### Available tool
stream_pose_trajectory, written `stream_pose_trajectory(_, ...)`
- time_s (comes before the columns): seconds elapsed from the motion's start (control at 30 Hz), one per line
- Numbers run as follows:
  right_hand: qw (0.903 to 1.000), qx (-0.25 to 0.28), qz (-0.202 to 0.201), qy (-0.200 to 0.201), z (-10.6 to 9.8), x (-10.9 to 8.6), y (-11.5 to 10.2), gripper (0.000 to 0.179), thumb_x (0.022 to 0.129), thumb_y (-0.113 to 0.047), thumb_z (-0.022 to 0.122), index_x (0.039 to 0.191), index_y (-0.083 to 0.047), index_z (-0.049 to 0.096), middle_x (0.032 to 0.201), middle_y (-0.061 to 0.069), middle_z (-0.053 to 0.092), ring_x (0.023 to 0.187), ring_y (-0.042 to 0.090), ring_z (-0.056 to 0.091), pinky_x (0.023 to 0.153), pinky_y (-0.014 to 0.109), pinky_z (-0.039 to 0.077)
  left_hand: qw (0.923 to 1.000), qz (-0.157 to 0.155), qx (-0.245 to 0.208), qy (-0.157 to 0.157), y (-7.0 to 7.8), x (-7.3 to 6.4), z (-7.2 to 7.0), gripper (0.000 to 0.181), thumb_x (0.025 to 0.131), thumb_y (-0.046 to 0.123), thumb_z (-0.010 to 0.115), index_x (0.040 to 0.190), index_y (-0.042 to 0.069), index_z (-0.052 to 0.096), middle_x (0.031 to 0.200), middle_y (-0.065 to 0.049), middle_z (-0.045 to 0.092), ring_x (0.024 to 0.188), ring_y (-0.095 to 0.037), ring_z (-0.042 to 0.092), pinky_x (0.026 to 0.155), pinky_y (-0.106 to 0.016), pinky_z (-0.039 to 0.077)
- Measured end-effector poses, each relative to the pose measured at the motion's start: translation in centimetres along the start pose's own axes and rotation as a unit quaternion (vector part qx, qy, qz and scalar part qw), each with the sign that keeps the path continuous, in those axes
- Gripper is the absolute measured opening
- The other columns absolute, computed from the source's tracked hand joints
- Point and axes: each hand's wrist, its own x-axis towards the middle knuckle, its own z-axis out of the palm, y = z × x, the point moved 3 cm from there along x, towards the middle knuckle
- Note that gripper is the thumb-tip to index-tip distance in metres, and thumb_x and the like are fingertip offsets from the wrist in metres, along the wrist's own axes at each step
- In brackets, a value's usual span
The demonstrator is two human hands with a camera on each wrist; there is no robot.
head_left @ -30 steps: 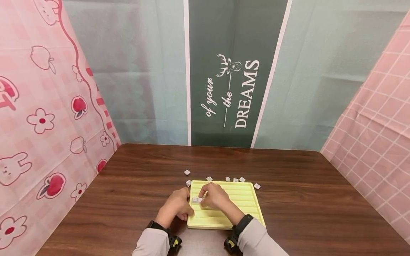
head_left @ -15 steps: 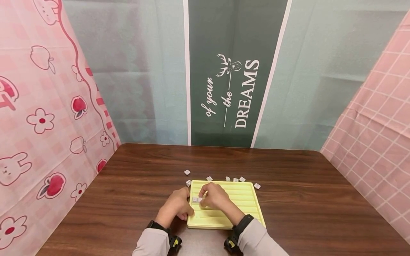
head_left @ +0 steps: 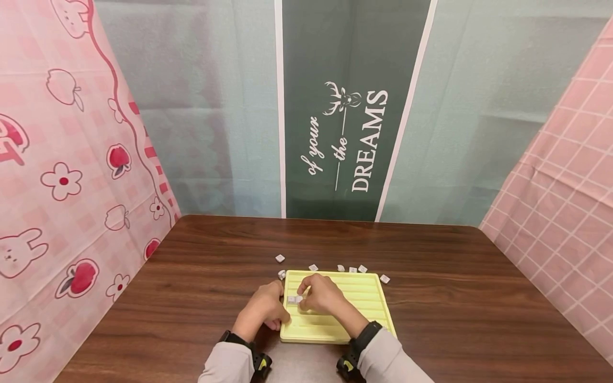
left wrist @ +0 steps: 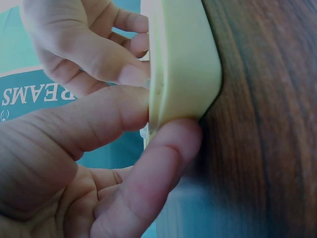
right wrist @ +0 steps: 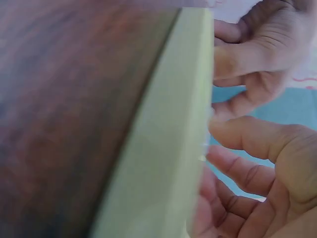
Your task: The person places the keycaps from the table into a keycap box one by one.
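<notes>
A pale yellow ridged tray [head_left: 335, 334] lies on the table in front of me. My left hand [head_left: 262, 306] grips its left side, thumb on the rim and a finger against the outer wall, as the left wrist view shows close up. Over the tray's left part, my right hand [head_left: 322, 293] pinches a small white keycap [head_left: 299, 299] between thumb and index finger, down in one of the grooves. A second white keycap [head_left: 291, 300] sits right beside it, at the groove's left end. In the right wrist view the tray wall [right wrist: 158, 134] hides most of the pinched keycap.
Several loose white keycaps lie behind the tray, among them one keycap [head_left: 362, 268] at the middle and another [head_left: 385, 279] by the back right corner. One more keycap [head_left: 280, 258] lies farther back left. The brown wooden table [head_left: 455, 308] ends at hanging cloths.
</notes>
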Motion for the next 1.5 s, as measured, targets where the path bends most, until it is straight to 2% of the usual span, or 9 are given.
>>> stream_pose_trajectory(0.27, 0.9967, -0.076, -0.030, 0.004, -2.1, -0.3, -0.5, 0.037, 0.064, -0.023, 0.072, 0.097, -0.010, 0.062, 0.075, 0.003, 0.059, 0.066, 0.015, 0.055, 0.045, 0.026, 0.041, 1.0000, 0.000, -0.005, 0.000, 0.0, -0.1, 0.0, 0.037, 0.050, -0.011, 0.067, 0.077, -0.002, 0.045, 0.049, -0.012, 0.051, 0.034, -0.017, 0.051, 0.034, -0.029, 0.046)
stream_pose_trajectory(0.6, 0.9922, -0.122, -0.022, 0.012, -2.7, -0.2, 0.5, 0.042, 0.066, -0.026, 0.071, 0.104, -0.010, 0.060, 0.099, 0.009, 0.058, 0.084, 0.025, 0.055, 0.052, 0.033, 0.044, 1.0000, 0.001, -0.007, 0.001, 0.0, -0.1, 0.0, 0.038, 0.050, -0.012, 0.067, 0.078, -0.002, 0.044, 0.049, -0.013, 0.051, 0.034, -0.017, 0.051, 0.034, -0.029, 0.046)
stream_pose_trajectory(0.8, 0.9836, -0.172, -0.048, 0.028, -3.0, 0.1, 1.0, 0.045, 0.065, -0.028, 0.072, 0.104, -0.009, 0.060, 0.097, 0.012, 0.055, 0.087, 0.031, 0.053, 0.061, 0.039, 0.046, 1.0000, 0.002, -0.005, 0.003, -0.1, 0.0, 0.0, 0.037, 0.050, -0.011, 0.067, 0.078, -0.002, 0.044, 0.048, -0.013, 0.051, 0.034, -0.017, 0.051, 0.034, -0.029, 0.046)
stream_pose_trajectory(0.97, 0.9765, -0.212, -0.037, 0.016, -3.3, 0.4, 1.8, 0.048, 0.065, -0.032, 0.072, 0.107, -0.011, 0.059, 0.097, 0.011, 0.053, 0.091, 0.033, 0.049, 0.067, 0.049, 0.043, 1.0000, 0.001, -0.001, 0.004, -0.1, 0.0, 0.0, 0.038, 0.051, -0.010, 0.068, 0.078, -0.002, 0.044, 0.047, -0.013, 0.051, 0.033, -0.017, 0.051, 0.033, -0.029, 0.046)
stream_pose_trajectory(1.1, 0.9749, -0.221, -0.028, 0.007, -3.6, 0.6, 2.4, 0.050, 0.064, -0.032, 0.072, 0.109, -0.012, 0.059, 0.101, 0.012, 0.052, 0.094, 0.035, 0.048, 0.070, 0.053, 0.039, 1.0000, -0.001, 0.000, 0.004, -0.1, 0.1, 0.0, 0.038, 0.051, -0.010, 0.068, 0.079, -0.002, 0.044, 0.047, -0.012, 0.051, 0.033, -0.017, 0.051, 0.033, -0.028, 0.046)
stream_pose_trajectory(1.3, 0.9784, -0.206, -0.004, -0.013, -4.3, 1.1, 3.2, 0.055, 0.066, -0.031, 0.072, 0.115, -0.013, 0.055, 0.117, 0.018, 0.046, 0.102, 0.040, 0.044, 0.076, 0.057, 0.037, 1.0000, -0.005, 0.001, 0.005, -0.1, 0.0, 0.0, 0.039, 0.051, -0.010, 0.068, 0.080, -0.002, 0.043, 0.048, -0.013, 0.051, 0.034, -0.017, 0.051, 0.033, -0.028, 0.046)
stream_pose_trajectory(1.5, 0.9785, -0.200, 0.014, -0.046, -5.0, 1.6, 3.7, 0.055, 0.067, -0.028, 0.072, 0.116, -0.013, 0.054, 0.115, 0.015, 0.047, 0.099, 0.034, 0.048, 0.074, 0.050, 0.042, 0.9999, -0.006, 0.009, 0.005, 0.0, -0.1, 0.0, 0.038, 0.051, -0.010, 0.068, 0.078, -0.002, 0.044, 0.049, -0.012, 0.051, 0.034, -0.017, 0.051, 0.033, -0.028, 0.046)
